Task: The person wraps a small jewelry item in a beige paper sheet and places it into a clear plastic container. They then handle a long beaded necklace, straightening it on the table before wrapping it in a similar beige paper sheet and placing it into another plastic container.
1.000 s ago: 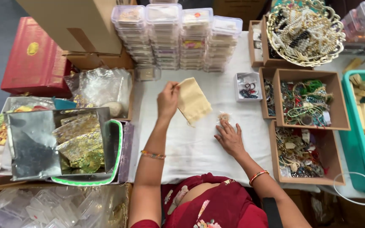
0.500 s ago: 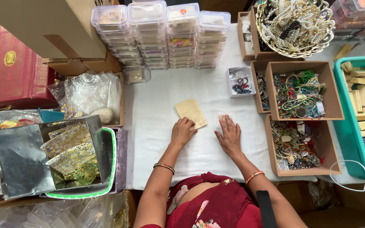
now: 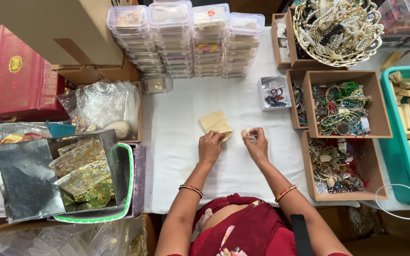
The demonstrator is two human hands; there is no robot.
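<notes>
Tan paper pouch (image 3: 216,124) sits flat on the white-covered surface (image 3: 181,166), pretty much dead centre, and the left hand (image 3: 209,147) has its grip pinched on the pouch's near corner. Right hand (image 3: 257,144) is just beside it, fingers closed around a small pale item (image 3: 246,134) that's too tiny to make out properly. Both wrists have bangles on.

Going outward: a little white open box (image 3: 272,93) with dark and red bits sits up and to the right of the pouch. Beyond that on the right are cardboard trays, one (image 3: 342,105) stuffed with green and mixed beaded jewellery, another (image 3: 340,166) nearer the person with more tangled pieces. A gold wire basket (image 3: 338,28) piled with pearl strands is at the top right, and a teal bin (image 3: 406,123) with wooden blocks is at the far right edge.

Along the back there's a row of stacked clear plastic containers (image 3: 186,40). Left side has crinkly clear bags (image 3: 100,106), a silver tray (image 3: 53,175) holding gold foil sheets, and a red box (image 3: 20,76).
</notes>
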